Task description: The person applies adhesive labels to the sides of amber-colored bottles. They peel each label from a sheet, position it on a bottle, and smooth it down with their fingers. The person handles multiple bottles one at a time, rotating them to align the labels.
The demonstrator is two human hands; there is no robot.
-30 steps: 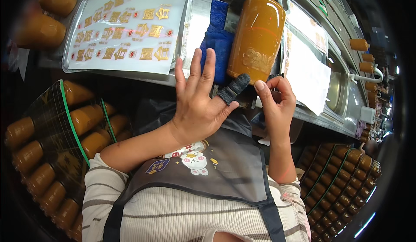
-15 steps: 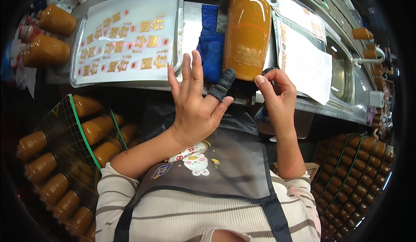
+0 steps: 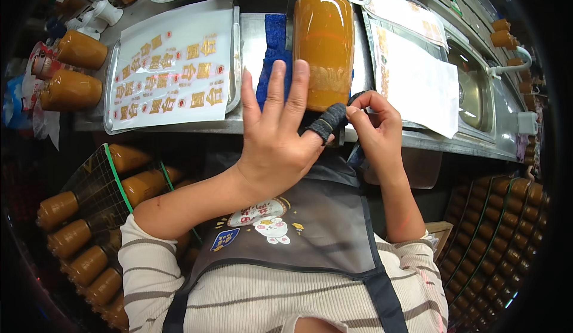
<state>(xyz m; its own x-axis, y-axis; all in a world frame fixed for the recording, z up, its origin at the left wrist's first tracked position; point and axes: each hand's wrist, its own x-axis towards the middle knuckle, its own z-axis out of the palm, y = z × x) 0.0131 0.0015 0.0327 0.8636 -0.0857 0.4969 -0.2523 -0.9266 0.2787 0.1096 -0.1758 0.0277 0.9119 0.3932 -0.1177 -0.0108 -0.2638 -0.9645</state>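
Note:
My left hand (image 3: 279,133) is spread with its fingers stretched up and away from me. A dark grey cloth finger sleeve (image 3: 327,123) covers its index finger, which points right, below the base of a bottle. Meeting the tip of that sleeve, my right hand (image 3: 377,131) is closed in a pinch. Its index finger also has a dark covering, and anything small between the fingertips is hidden. The large amber-brown glazed bottle (image 3: 323,40) lies on its side just beyond both hands, its neck pointing away. Raised lettering shows near its base. Beside it is a crumpled blue cloth (image 3: 273,40).
On the left lies a metal tray (image 3: 111,109) holding a white sheet of gold and red decals. White paper (image 3: 418,85) covers the right side, near a sink (image 3: 477,94). Brown bottles (image 3: 73,89) stand at far left; more fill racks (image 3: 498,231) on both sides below.
My left hand has come closer to my right, so its sleeved index fingertip now meets the right fingertips. The whole view has shifted slightly; the bottle appears further left.

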